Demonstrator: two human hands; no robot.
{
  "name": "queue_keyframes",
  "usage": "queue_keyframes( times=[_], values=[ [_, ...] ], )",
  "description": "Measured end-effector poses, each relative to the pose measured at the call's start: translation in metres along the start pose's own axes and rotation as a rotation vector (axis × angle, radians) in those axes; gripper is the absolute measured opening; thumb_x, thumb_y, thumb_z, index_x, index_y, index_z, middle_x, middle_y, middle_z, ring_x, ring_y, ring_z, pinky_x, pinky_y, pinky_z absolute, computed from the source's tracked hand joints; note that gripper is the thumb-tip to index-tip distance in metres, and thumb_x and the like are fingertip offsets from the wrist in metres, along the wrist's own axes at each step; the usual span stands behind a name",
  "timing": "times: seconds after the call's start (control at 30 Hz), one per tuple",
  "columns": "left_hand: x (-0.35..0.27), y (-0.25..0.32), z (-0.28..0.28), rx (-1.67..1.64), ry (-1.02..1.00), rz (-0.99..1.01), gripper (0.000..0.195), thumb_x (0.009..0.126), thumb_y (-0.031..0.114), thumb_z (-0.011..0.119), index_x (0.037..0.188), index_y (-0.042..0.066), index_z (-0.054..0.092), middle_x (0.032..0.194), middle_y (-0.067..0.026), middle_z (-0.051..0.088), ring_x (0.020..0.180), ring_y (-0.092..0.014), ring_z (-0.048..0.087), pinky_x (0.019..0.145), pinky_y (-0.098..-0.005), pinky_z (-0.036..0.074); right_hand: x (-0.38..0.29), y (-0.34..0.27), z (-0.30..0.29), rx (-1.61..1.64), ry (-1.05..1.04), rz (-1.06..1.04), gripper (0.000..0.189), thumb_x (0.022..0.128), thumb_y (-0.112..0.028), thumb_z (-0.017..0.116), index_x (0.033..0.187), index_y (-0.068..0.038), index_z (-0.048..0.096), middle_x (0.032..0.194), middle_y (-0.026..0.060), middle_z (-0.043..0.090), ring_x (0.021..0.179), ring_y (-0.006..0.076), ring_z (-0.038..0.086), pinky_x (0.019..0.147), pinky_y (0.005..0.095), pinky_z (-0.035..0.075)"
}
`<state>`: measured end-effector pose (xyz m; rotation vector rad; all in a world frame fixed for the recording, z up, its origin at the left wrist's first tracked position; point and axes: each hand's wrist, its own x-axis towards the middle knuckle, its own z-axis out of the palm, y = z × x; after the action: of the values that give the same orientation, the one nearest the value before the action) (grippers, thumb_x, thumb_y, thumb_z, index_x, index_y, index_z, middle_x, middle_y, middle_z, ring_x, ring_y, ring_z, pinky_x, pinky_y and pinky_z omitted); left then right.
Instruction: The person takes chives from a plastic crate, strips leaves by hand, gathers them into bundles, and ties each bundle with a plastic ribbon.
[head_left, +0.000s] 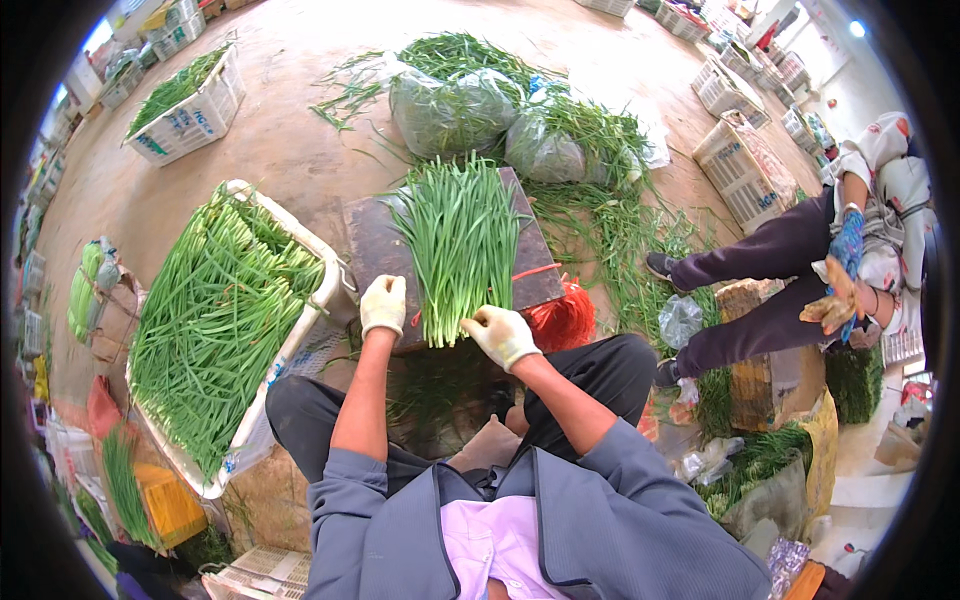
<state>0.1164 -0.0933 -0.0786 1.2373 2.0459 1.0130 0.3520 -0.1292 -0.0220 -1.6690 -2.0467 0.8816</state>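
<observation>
A bundle of garlic chives (461, 240) lies on a dark low board (375, 240), its pale cut ends towards me. My left hand (383, 306), in a cream work glove, is just left of the bundle with its fingers curled; whether anything is inside them is hidden. At the stem ends, my right hand (501, 336), gloved the same way, pinches the bundle's lower right edge between thumb and fingers. A strand of red twine (536, 271) runs out from under the chives on the right. Beside the board's right corner sits a heap of red plastic twine (564, 319).
To my left stands a white plastic crate (289, 330) piled with chives. Plastic bags of greens (454, 112) lie beyond the board, and loose leaves (630, 232) litter the floor. A co-worker (757, 300) sits at right. Another filled crate (199, 120) stands far left.
</observation>
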Motion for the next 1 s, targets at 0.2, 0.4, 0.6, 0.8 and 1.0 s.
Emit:
queue_keyframes(
  times=[0.2, 0.4, 0.6, 0.8, 1.0],
  values=[
    [-0.036, 0.025, 0.018, 0.180, -0.335, 0.000, 0.051, 0.082, 0.052, 0.067, 0.081, 0.001, 0.072, 0.073, -0.0160, 0.070, 0.072, -0.030, 0.068, 0.072, -0.0392, 0.051, 0.008, 0.008, 0.018, 0.008, -0.262, 0.112, 0.044, 0.085, -0.044, 0.058, 0.071, -0.005, 0.073, 0.061, 0.0142, 0.067, 0.066, 0.0285, 0.070, 0.069, 0.0393, 0.055],
    [-0.039, 0.014, 0.023, 0.235, -0.258, 0.005, 0.035, 0.076, 0.040, 0.071, 0.081, 0.005, 0.074, 0.079, -0.0166, 0.071, 0.078, -0.031, 0.069, 0.077, -0.0384, 0.053, 0.010, 0.016, 0.001, 0.017, -0.085, 0.107, 0.034, 0.086, -0.031, 0.063, 0.078, 0.001, 0.071, 0.068, 0.0135, 0.070, 0.059, 0.0226, 0.069, 0.061, 0.0348, 0.055],
    [-0.032, 0.013, 0.016, 0.126, -0.224, 0.023, 0.027, 0.075, 0.031, 0.070, 0.080, 0.005, 0.074, 0.074, -0.0149, 0.070, 0.072, -0.027, 0.069, 0.072, -0.0364, 0.053, 0.025, 0.020, -0.001, -0.264, -0.035, 0.058, 0.035, 0.084, -0.041, 0.067, 0.085, -0.006, 0.071, 0.085, 0.0192, 0.070, 0.082, 0.0375, 0.068, 0.074, 0.0454, 0.053],
    [-0.031, 0.018, 0.019, -0.083, -0.286, -0.055, 0.021, 0.082, 0.021, 0.071, 0.074, 0.002, 0.071, 0.062, -0.0063, 0.067, 0.053, -0.012, 0.059, 0.055, -0.0301, 0.048, 0.060, -0.013, 0.030, -0.346, 0.023, 0.003, 0.036, 0.083, -0.040, 0.071, 0.090, -0.005, 0.069, 0.087, 0.0207, 0.070, 0.084, 0.0387, 0.068, 0.075, 0.0457, 0.054],
    [-0.025, 0.015, 0.007, -0.267, -0.283, -0.095, 0.021, 0.085, 0.020, 0.070, 0.074, 0.002, 0.067, 0.061, -0.0033, 0.064, 0.050, -0.010, 0.055, 0.050, -0.0270, 0.045, 0.057, -0.014, 0.012, 0.376, -0.083, 0.169, 0.029, 0.081, -0.026, 0.068, 0.090, 0.001, 0.073, 0.071, 0.0139, 0.071, 0.069, 0.0211, 0.070, 0.066, 0.0332, 0.055]
  ],
)
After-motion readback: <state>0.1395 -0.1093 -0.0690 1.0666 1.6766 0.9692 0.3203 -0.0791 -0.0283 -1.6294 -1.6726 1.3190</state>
